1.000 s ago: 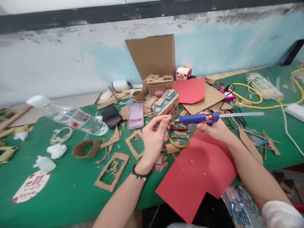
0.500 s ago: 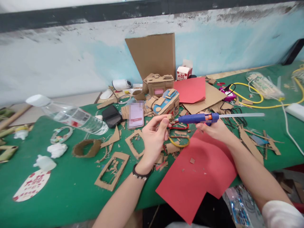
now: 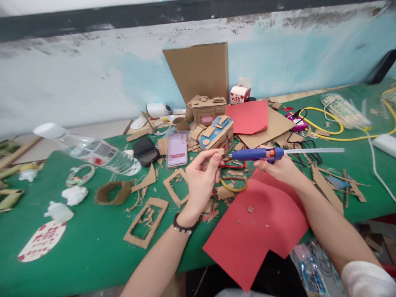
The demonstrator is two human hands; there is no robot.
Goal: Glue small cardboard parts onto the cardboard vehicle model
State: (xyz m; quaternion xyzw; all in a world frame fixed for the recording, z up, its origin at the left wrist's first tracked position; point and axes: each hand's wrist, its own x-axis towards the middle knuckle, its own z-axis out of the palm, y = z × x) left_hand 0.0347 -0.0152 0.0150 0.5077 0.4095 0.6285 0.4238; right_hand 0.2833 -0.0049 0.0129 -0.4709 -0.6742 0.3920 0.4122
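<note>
My right hand (image 3: 280,165) grips a blue hot glue gun (image 3: 252,154), with a long clear glue stick (image 3: 315,150) poking out of its back end. The gun's nozzle points left at a small piece of cardboard (image 3: 220,152), which my left hand (image 3: 202,169) pinches between thumb and fingers. The tip is at or very near the piece; whether they touch I cannot tell. Below the nozzle lie scissors with red and yellow handles (image 3: 236,184), partly hidden by my left hand. Red paper (image 3: 247,231) spreads beneath my right forearm.
Behind my hands stand a blue-topped cardboard model (image 3: 216,134) and a cardboard camera shape (image 3: 208,108). A phone (image 3: 177,150) and a water bottle (image 3: 93,148) are to the left. Cardboard frames (image 3: 145,222) and scraps litter the green table (image 3: 93,264). A yellow cable (image 3: 337,123) runs at right.
Hardly anything differs. The glue gun has shifted very slightly left, and both hands keep their holds.
</note>
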